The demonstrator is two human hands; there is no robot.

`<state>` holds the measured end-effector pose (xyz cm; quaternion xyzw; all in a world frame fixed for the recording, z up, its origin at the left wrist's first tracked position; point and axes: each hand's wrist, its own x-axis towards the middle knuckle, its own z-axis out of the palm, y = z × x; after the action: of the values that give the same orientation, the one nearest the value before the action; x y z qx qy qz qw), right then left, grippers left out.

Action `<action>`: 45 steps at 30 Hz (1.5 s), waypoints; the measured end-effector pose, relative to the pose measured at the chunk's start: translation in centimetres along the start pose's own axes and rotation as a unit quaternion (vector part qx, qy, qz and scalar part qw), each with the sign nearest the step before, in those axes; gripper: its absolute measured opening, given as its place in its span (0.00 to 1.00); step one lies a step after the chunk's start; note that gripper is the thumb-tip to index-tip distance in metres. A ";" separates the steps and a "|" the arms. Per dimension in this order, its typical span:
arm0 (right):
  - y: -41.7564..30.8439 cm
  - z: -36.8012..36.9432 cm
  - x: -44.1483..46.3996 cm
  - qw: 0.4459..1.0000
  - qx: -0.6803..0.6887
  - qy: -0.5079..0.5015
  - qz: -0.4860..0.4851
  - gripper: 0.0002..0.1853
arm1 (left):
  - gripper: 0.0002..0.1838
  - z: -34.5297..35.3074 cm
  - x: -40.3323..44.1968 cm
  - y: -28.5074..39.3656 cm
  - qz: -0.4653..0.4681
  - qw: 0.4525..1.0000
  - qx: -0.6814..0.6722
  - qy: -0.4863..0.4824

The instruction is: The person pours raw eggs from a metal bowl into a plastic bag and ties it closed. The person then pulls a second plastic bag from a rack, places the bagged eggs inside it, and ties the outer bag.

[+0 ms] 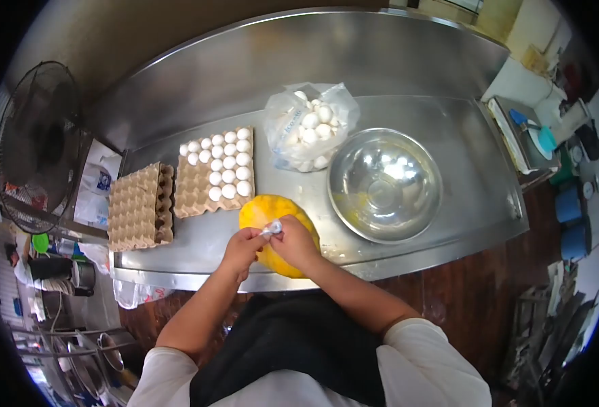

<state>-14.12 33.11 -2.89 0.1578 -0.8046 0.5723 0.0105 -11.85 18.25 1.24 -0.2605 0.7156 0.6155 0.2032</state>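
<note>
A bulging plastic bag of yellow contents (277,261), perhaps beaten egg, rests at the front edge of the steel counter. Its twisted clear neck stands up between my hands. My left hand (244,249) pinches the neck from the left. From the other side, my right hand (295,241) closes its fingers on the same neck, over the bag's right part. Just behind and left is a cardboard egg tray (194,184), partly filled with white eggs (229,163). A large shiny steel bowl (385,185) with yellow residue stands to the right.
Behind the bowl, an open clear bag (282,132) holds white eggs or shells. Stacked egg trays (135,210) stand at the left end. A wire-caged fan (38,146) is at far left. The counter (466,156) has a raised rim and tall back wall.
</note>
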 end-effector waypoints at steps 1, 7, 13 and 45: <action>0.2 0.1 0.0 1.000 0.007 0.009 -0.001 0.07 | 0.08 0.0 0.0 0.1 -0.022 0.999 -0.033 -0.015; -0.9 0.1 -0.6 0.983 0.142 0.064 0.097 0.05 | 0.08 -0.5 0.2 -0.2 -0.094 0.976 -0.174 -0.095; 0.2 -0.5 -0.8 0.987 0.119 0.009 0.108 0.07 | 0.05 -0.5 0.2 0.0 -0.089 0.959 -0.233 -0.137; 0.4 0.1 -0.5 0.958 0.111 -0.110 0.241 0.12 | 0.06 -1.4 2.3 -1.9 0.105 0.988 -0.025 -0.114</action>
<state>-13.70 33.25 -3.40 0.0208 -0.7466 0.6225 -0.2338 -12.43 16.37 -1.45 -0.1175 0.6954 0.6768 0.2111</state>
